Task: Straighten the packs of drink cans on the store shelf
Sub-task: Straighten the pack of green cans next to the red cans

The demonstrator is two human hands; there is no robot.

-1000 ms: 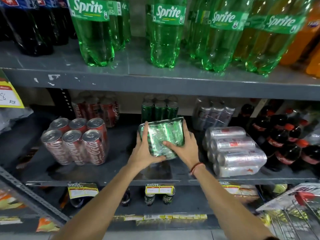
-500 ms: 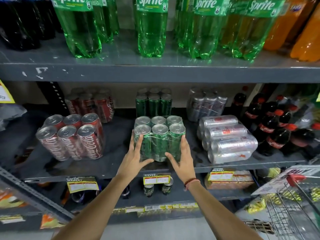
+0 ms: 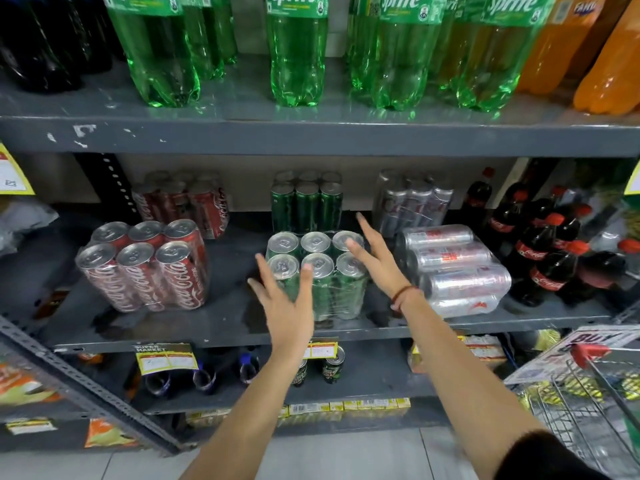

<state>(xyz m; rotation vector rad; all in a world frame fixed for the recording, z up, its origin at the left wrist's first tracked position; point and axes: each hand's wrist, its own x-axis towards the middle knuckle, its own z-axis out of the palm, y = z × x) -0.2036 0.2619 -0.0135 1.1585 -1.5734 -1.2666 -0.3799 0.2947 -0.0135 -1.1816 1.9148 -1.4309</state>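
Note:
A shrink-wrapped pack of green cans (image 3: 332,271) stands upright at the front middle of the grey shelf (image 3: 221,327). My left hand (image 3: 284,299) hovers in front of its left side, fingers spread, holding nothing. My right hand (image 3: 377,258) is open beside the pack's right edge, fingers pointing up and away. To the left stands a tilted red Coca-Cola can pack (image 3: 145,265). To the right a silver can pack (image 3: 453,268) lies on its side. Three more packs, red (image 3: 183,202), green (image 3: 306,202) and silver (image 3: 412,199), stand at the back.
Large Sprite bottles (image 3: 298,53) and orange bottles (image 3: 609,64) fill the shelf above. Small cola bottles (image 3: 540,258) crowd the right end. A wire shopping basket (image 3: 588,393) sits at lower right. Price tags (image 3: 166,358) hang on the shelf edge, with cans below.
The green pack went from tilted in both hands to standing upright on the shelf. Both hands have let go and opened, the right hand lifting toward the right.

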